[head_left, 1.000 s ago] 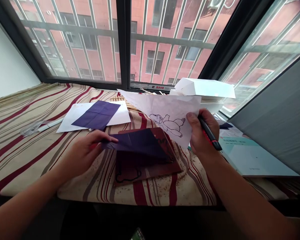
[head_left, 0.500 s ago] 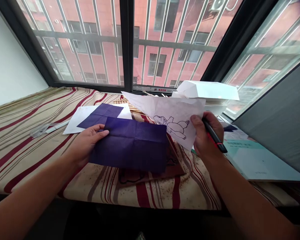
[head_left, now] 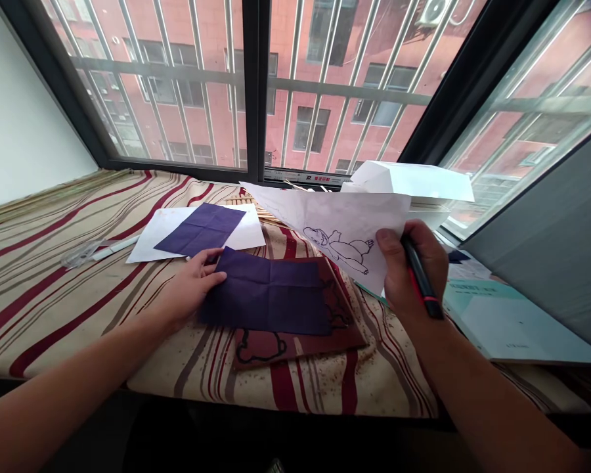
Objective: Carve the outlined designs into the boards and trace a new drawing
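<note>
Closest in, the left hand (head_left: pixel 192 286) lies open at 9 o'clock, its fingertips (head_left: pixel 220 278) resting on the edge of a creased sheet of dark blue carbon paper (head_left: pixel 268 295) — not visibly gripping it. That sheet sits at the centre, partly on a maroon sheet (head_left: pixel 295 347) marked with a dark outline, over a striped cloth (head_left: pixel 54 315). At 2 o'clock, the right hand (head_left: pixel 414 269) is curled shut around a black-and-red marker (head_left: pixel 421 284) and also has the edge of a thin translucent sheet (head_left: pixel 335 230) bearing a cartoon line drawing, raised above the maroon sheet. Farther out at 3 o'clock lies a teal-and-white booklet (head_left: pixel 512 322); at 10 o'clock, a clear plastic ruler (head_left: pixel 81 254); at 11 o'clock, a second carbon sheet (head_left: pixel 201 228) on white paper (head_left: pixel 249 230). At 1 o'clock, a white cardboard box (head_left: pixel 408 184) stands by the barred window (head_left: pixel 256 85) — a brick building beyond.
</note>
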Demonstrator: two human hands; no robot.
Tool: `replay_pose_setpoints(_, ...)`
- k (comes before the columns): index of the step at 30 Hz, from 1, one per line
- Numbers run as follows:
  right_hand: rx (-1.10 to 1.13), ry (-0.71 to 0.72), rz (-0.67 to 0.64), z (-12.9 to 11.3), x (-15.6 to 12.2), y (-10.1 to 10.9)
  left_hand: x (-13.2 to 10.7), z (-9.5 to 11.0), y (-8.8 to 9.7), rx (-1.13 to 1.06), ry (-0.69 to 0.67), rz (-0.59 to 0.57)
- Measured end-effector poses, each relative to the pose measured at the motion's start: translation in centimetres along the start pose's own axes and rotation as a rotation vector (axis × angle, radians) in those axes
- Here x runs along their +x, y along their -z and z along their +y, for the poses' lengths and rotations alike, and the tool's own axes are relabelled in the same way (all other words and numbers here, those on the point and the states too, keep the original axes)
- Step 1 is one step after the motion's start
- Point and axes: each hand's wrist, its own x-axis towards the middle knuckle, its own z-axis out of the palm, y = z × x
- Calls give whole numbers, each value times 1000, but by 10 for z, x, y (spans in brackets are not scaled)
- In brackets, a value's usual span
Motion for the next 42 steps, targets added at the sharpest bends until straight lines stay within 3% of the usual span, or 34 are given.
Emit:
replay_pose_setpoints(3,-128,105,49,-24,-2,-3,-2,-2,2,236,-153,-71)
replay_pose_setpoints(6,-146,299,-78,-45,-10,-8,-1,-4,5,509,-153,-125)
replay_pose_setpoints(8,-117,456,-225,-55,-16,-12,1,-4,4,591,-170,-85)
replay_pose_setpoints(11,-127,574,-402,-61,-26,-25,6,-4,-2,576,-265,-28)
replay_pose_setpoints(17,-393,670,-752,-51,-43,-55,16,-5,-9,431,-129,-229)
replay_pose_setpoints(20,-454,762,-907,-50,-48,-60,20,-1,-5,378,-84,-328)
replay_pose_setpoints(23,-483,771,-972,-50,-47,-58,25,3,0,334,-71,-404)
replay_pose_setpoints(26,-477,777,-926,-48,-44,-53,31,5,3,310,-60,-406)
replay_pose_setpoints(30,-360,634,-665,-46,-35,-43,39,6,7,271,-35,-471)
replay_pose_setpoints(33,-295,511,-470,-50,-24,-35,42,7,10,323,-25,-453)
replay_pose_setpoints(37,-286,527,-278,-60,-11,-24,42,8,14,429,-80,-451)
replay_pose_setpoints(39,-266,545,-312,-63,-11,-22,42,7,14,460,-102,-451)
replay_pose_setpoints(42,-248,664,-503,-60,-23,-30,46,2,14,413,-134,-476)
